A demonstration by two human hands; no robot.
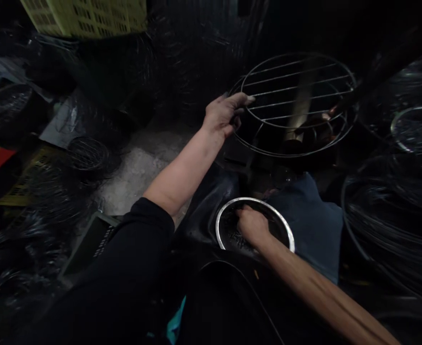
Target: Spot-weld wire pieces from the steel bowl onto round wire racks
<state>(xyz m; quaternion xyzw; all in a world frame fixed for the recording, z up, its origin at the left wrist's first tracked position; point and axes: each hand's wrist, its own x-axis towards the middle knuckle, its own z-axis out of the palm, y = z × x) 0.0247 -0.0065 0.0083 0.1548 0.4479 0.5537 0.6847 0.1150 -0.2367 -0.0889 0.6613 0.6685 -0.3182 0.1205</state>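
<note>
A round wire rack [297,53] held up at the rim by the left hand [223,115], fingers curled around its edge. Below, the curled right hand [252,225] rests on dark mesh [235,230] inside a silver hoop [264,205] on a blue cloth [309,225], its grip unclear. Stacked black wire racks [393,225] crowd the right; a concrete floor [135,177] lies left.
</note>
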